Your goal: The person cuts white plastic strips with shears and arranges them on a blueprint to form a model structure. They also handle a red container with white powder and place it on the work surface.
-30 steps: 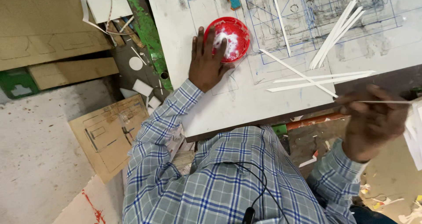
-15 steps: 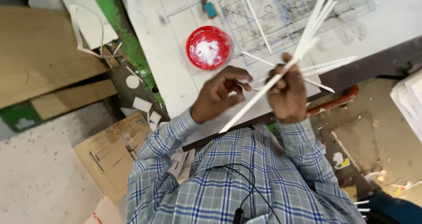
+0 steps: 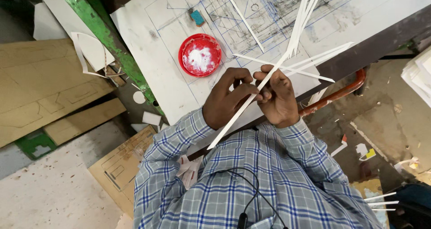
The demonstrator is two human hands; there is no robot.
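Observation:
Both hands meet over the near edge of a white drawing board [image 3: 157, 67]. My left hand [image 3: 229, 101] and my right hand [image 3: 276, 96] pinch one long thin white strip [image 3: 229, 128] between their fingers. The strip runs diagonally from near my chest up toward the board. A red round lid [image 3: 200, 55] holding white paste sits on the board just beyond my left hand. Several more white strips [image 3: 305, 13] lie loose on the blue-lined drawing.
A small teal block [image 3: 196, 17] lies on the board's far part. A green painted beam [image 3: 96, 26] runs left of the board. Cardboard sheets [image 3: 40, 85] and paper scraps lie on the floor at left. An orange pipe [image 3: 336, 92] curves under the board's right edge.
My left hand left the red lid and came to the strip. My right hand brought the strip in from the far right, and both hands now hold it close to my chest.

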